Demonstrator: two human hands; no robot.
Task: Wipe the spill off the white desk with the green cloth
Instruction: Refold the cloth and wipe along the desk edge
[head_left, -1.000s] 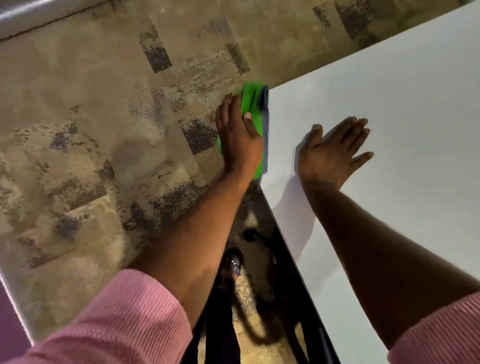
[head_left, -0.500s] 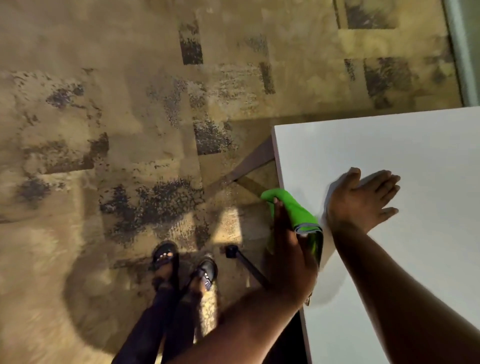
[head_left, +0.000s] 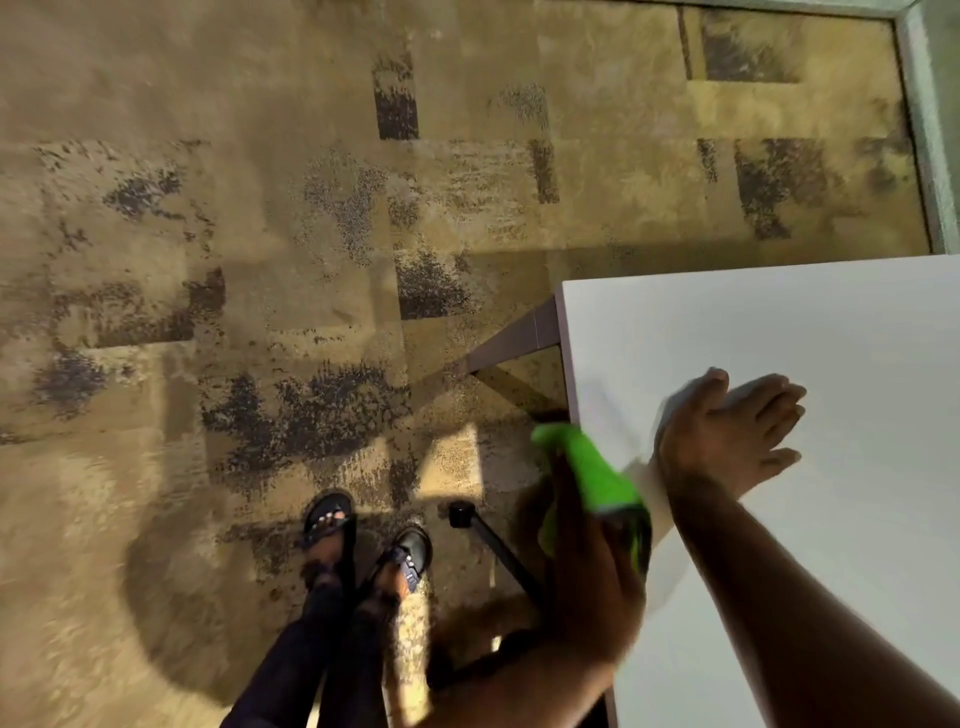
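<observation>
- On the left, patterned tan-and-dark carpet floor (head_left: 260, 260); two feet in black open sandals (head_left: 363, 540) planted beside a thin black metal desk leg (head_left: 493, 545).
- Just off the desk's left edge, left hand (head_left: 587, 587) closed around the bright green folded cloth (head_left: 587, 467), palm wrapping its lower half, upper end sticking out toward the desk's far-left corner.
- Green cloth pressed against or just over the left edge of the smooth white desk top (head_left: 779, 322); motion blur makes exact contact hard to judge.
- Right hand (head_left: 727, 431) laid flat on the desk near the left edge, fingers spread and extended, gripping nothing, apparently bracing.
- No spill clearly visible on the white surface; only a faint smeared patch close to the cloth, too blurred to call.
- Step in hand, judged: wiping along the desk's left edge.
- To do it well: keep the cloth flat and folded, press evenly, draw strokes inward from the edge so liquid stays off the carpet, overlap passes, turn to a dry face once damp, hold the bracing palm clear of the wet zone.
- Count: one cloth, one desk, two hands, two sandalled feet, one black leg in view, plus one brown brace (head_left: 514, 338) under the far-left corner.
</observation>
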